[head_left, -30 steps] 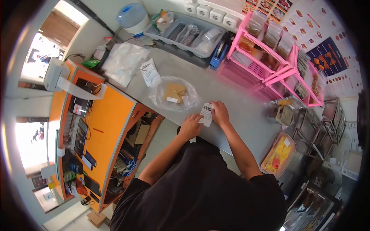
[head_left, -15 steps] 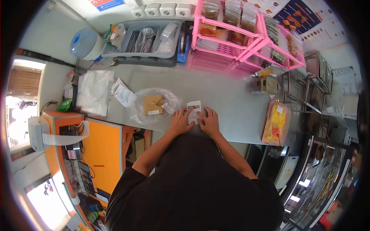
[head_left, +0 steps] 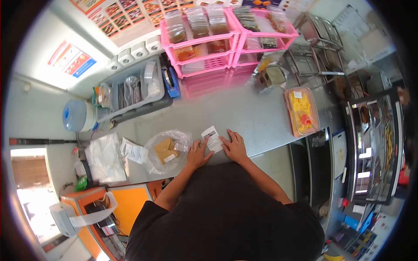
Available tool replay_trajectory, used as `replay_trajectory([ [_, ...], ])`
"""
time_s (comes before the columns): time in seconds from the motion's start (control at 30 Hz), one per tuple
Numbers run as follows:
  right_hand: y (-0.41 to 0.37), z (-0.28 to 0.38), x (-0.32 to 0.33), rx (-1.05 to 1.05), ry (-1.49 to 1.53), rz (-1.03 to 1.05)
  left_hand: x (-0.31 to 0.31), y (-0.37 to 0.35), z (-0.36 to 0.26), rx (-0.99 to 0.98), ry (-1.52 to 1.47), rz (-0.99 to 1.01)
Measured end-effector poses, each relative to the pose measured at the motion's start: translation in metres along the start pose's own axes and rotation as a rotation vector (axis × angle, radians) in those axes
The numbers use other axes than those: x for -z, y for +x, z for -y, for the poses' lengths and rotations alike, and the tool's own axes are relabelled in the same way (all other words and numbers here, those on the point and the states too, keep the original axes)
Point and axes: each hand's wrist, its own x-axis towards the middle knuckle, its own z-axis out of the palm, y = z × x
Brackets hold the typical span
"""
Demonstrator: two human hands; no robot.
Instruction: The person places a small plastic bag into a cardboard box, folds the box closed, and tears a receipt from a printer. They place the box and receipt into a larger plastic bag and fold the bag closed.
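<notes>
A small printed receipt (head_left: pixel 213 142) lies on the metal counter right before me. My left hand (head_left: pixel 198 154) rests at its left edge, fingers stretched out and fingertips on the paper. On the opposite side my right hand (head_left: pixel 235 148) is spread flat, its thumb and index finger at the receipt's right edge. Just left of my left hand, a brown paper food box (head_left: pixel 165 149) with a white label sits on a clear plastic bag (head_left: pixel 152 163).
Further left are another paper slip (head_left: pixel 132 151) and a stack of clear bags (head_left: pixel 104 158). A grey cutlery tray (head_left: pixel 130 107), a blue tape dispenser (head_left: pixel 172 82) and pink racks (head_left: pixel 204 71) line the back. At right stands a container of yellow food (head_left: pixel 300 111).
My view has turned and tilted, so the counter appears slanted and more wall shows. Both hands stay at the receipt, with little change in their pose.
</notes>
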Motion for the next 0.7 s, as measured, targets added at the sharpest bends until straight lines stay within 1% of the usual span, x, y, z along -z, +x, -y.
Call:
replay_trajectory([
  [0.17,-0.006,0.007,-0.004,-0.062,0.040,-0.048,0.005,0.000,-0.004,-0.007,-0.013,-0.001],
  [0.27,-0.004,0.013,-0.005,-0.016,0.061,-0.069,0.002,0.000,0.000,-0.042,-0.048,-0.054],
  [0.3,0.000,0.016,-0.006,0.007,0.060,-0.081,0.003,-0.001,0.003,-0.019,-0.073,-0.030],
  [0.37,0.006,0.022,-0.010,0.064,0.106,-0.034,0.005,-0.002,0.002,0.016,-0.139,0.019],
  [0.5,0.013,0.028,-0.016,0.147,0.179,0.082,-0.003,-0.003,0.010,-0.005,-0.159,-0.010],
  [0.6,0.009,0.023,-0.026,0.161,0.181,0.132,-0.005,-0.006,0.011,0.007,-0.194,-0.007],
  [0.67,0.007,0.023,-0.023,0.136,0.164,0.083,-0.002,-0.005,0.011,0.029,-0.209,0.011],
  [0.7,0.007,0.023,-0.021,0.123,0.156,0.056,-0.002,-0.007,0.012,0.022,-0.218,-0.011],
])
